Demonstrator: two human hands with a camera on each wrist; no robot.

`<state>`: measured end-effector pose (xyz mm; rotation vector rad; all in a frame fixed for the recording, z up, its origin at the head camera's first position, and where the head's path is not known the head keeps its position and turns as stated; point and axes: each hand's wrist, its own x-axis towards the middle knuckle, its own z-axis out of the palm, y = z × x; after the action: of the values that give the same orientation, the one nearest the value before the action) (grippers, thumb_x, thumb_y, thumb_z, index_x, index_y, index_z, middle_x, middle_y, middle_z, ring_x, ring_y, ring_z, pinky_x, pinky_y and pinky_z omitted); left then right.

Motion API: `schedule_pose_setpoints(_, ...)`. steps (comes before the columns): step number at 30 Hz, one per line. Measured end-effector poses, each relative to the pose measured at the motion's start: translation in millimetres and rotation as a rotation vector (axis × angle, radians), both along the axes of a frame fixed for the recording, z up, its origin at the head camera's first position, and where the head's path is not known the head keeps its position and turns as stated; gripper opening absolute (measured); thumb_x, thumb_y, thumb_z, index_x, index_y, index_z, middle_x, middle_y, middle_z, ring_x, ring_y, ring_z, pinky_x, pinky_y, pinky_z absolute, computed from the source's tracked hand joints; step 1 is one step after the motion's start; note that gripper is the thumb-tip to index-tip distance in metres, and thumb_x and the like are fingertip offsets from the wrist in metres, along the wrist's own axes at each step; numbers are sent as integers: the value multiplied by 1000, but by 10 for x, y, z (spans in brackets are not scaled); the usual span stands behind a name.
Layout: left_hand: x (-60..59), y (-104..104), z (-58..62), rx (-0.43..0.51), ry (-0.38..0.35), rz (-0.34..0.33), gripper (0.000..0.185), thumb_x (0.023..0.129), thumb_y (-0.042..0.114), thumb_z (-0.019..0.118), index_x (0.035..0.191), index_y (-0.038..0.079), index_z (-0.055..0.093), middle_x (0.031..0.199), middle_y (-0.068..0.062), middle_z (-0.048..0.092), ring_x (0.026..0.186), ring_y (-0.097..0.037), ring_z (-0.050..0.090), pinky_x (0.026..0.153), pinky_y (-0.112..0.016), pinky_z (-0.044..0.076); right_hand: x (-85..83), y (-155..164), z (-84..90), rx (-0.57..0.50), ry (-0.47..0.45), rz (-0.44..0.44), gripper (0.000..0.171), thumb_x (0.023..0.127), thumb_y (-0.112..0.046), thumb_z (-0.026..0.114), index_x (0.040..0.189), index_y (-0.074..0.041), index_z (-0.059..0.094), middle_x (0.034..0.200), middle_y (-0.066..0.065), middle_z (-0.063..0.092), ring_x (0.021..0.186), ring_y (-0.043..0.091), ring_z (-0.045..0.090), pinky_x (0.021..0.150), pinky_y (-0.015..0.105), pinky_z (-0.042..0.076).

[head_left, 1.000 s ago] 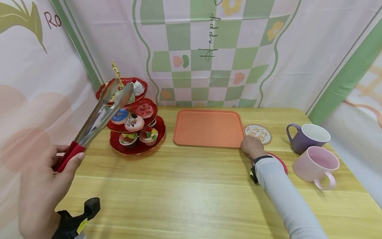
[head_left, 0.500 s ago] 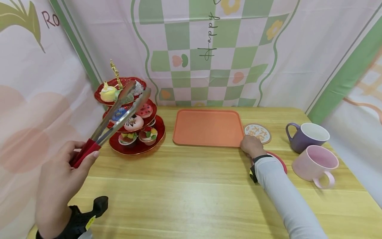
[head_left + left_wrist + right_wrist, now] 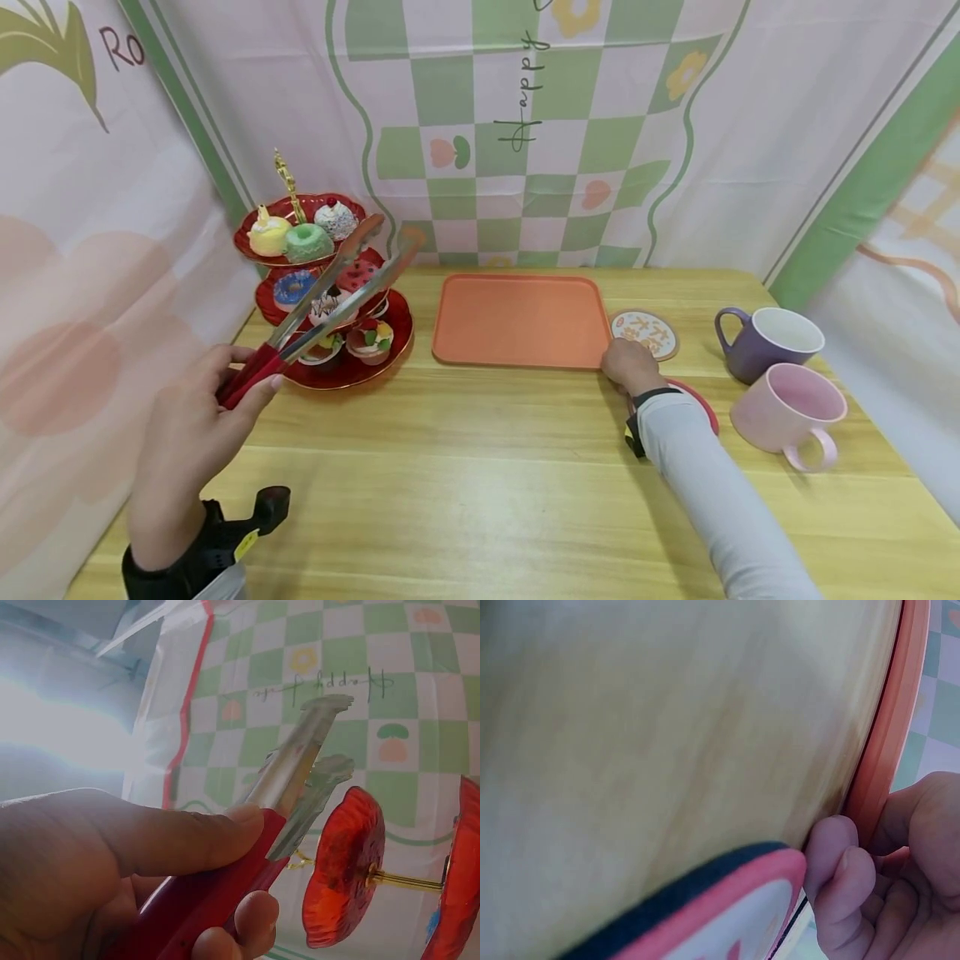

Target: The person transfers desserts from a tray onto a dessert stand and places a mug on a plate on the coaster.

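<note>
Picking stage, I judge: left hand (image 3: 197, 408) grips red-handled tongs (image 3: 322, 304), tips parted before the cake stand (image 3: 330, 287); right hand (image 3: 628, 365) pinches the tray (image 3: 521, 321) corner, right of the stand; next needs tips closing around a cake.

Left hand (image 3: 197, 408) raised, fingers (image 3: 187, 840) curled

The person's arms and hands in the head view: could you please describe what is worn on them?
Both hands are bare. The left hand has a black strap mount at the wrist, with a small yellow label and a pale sleeve edge below it. The right hand has a black wrist band, and a long light grey-white sleeve covers the forearm.
</note>
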<state>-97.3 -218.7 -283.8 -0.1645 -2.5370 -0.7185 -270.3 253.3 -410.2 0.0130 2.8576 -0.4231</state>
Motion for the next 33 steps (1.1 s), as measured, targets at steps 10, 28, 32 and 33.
schedule_pose_setpoints(10,-185,86,-59,-62,-77,-106,33,82,20,73,105,2,56,81,-10,61,58,-19,47,47,-31,37,0,9,-12,0,0,-7,29,91,-4,34,74,0,57,82,20,56,66,30,54,51,33,43)
schedule_pose_setpoints(28,-586,232,-376,-47,-230,-146,35,87,27,67,110,4,56,92,-13,62,74,-26,52,60,-36,41,-6,1,-10,12,6,-12,30,92,-4,35,72,-1,57,80,19,56,64,29,55,57,35,45)
schedule_pose_setpoints(32,-673,265,-457,-23,-268,-155,35,86,26,68,109,3,56,92,-12,62,74,-25,52,61,-35,41,-9,-3,-15,14,4,-7,30,92,-5,35,72,-1,57,80,19,57,65,29,55,64,38,46)
schedule_pose_setpoints(33,-691,277,-474,-14,-275,-155,35,86,26,68,109,3,56,91,-11,62,74,-25,52,61,-35,41,-8,-6,-14,13,3,-7,30,92,-5,35,71,-1,57,80,19,57,65,29,55,64,38,46)
